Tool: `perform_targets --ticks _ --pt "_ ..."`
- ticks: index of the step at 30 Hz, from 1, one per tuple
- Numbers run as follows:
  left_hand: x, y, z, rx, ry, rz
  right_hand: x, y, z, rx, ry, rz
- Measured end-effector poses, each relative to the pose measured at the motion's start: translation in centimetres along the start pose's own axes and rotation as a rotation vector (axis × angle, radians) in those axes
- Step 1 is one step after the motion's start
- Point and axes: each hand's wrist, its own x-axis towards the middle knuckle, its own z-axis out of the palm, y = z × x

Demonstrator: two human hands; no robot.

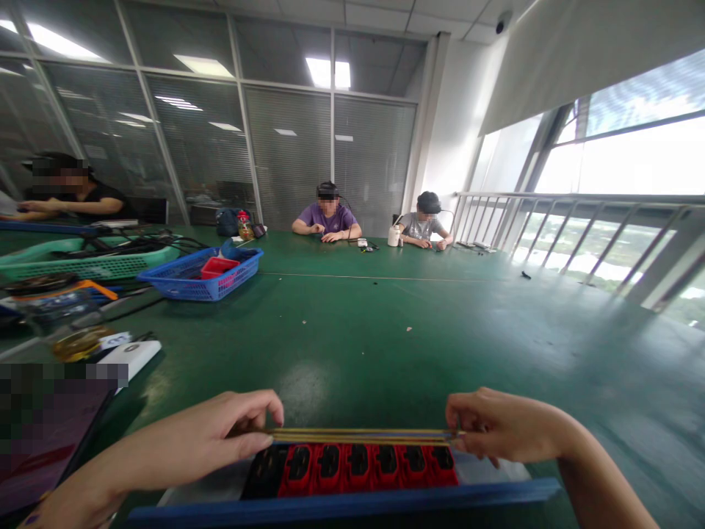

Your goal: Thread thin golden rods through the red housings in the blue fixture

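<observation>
Several thin yellowish strands [363,436], stretched level from side to side, run between my two hands. My left hand [236,433] pinches their left end between thumb and fingers. At the other end my right hand [487,426] is closed on them. Just below the strands stands a row of several red blocks [329,470] with black tops, with a black block [264,472] at the row's left end. A blue bar or edge [346,505] runs along the near side of the row. Pale, partly see-through material shows at both ends of the row.
At the left are a blue basket [212,283] holding a red container [219,267], a green basket [110,258] with black cables, a glass jar [52,305], a white device [135,360] and a dark screen [49,441]. Three people sit at the tables beyond.
</observation>
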Motion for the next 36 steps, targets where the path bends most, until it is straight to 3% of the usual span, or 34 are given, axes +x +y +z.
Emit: perform_targets --ticks 5,11,30,36 --pt "-0.1 -0.8 0.3 -0.064 -0.119 -0.057 0.6 0.2 0.6 0.034 -0.097 0.039" --pt "0.3 -1.3 0.8 -0.096 -0.119 -0.078 1.4 0.5 0.8 -0.006 -0.115 0.035" --pt "0.3 -1.0 0.9 -0.045 -0.108 -0.097 0.8 -0.6 0.2 -0.178 0.019 -0.031" --pt "0.3 -1.1 0.8 -0.04 -0.095 -0.095 1.2 0.3 0.3 -0.154 -0.029 -0.044"
